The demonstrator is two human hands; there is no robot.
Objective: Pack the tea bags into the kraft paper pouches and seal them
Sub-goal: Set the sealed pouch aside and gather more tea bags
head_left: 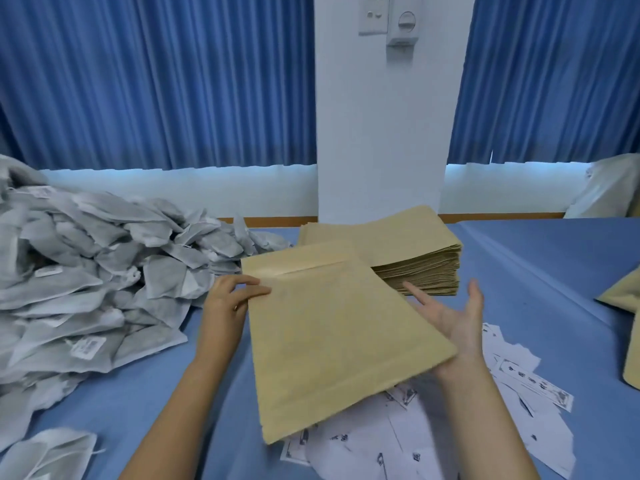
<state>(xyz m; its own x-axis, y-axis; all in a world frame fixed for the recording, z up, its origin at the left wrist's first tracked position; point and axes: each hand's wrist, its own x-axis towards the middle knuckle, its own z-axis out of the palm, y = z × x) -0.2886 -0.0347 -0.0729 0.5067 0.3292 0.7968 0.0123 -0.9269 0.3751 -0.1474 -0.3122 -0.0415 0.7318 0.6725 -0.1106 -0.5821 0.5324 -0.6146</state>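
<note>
Flat tan pouch (339, 341), plain and uncreased, zip seam across its far end, held tilted at centre; pinched at its 9 o'clock edge by curled left hand (232, 296), propped at 3 o'clock on right hand (453, 317), palm up, fingers spread loose. Stack (398, 251) at 12 o'clock, tea bags (86, 271) at 9, printed slips (502, 393) at 5

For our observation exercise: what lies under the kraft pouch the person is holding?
White printed paper slips on the blue tablecloth show beneath the kraft pouch; the right hand is under its edge. Whatever lies beneath its middle is covered.
</note>
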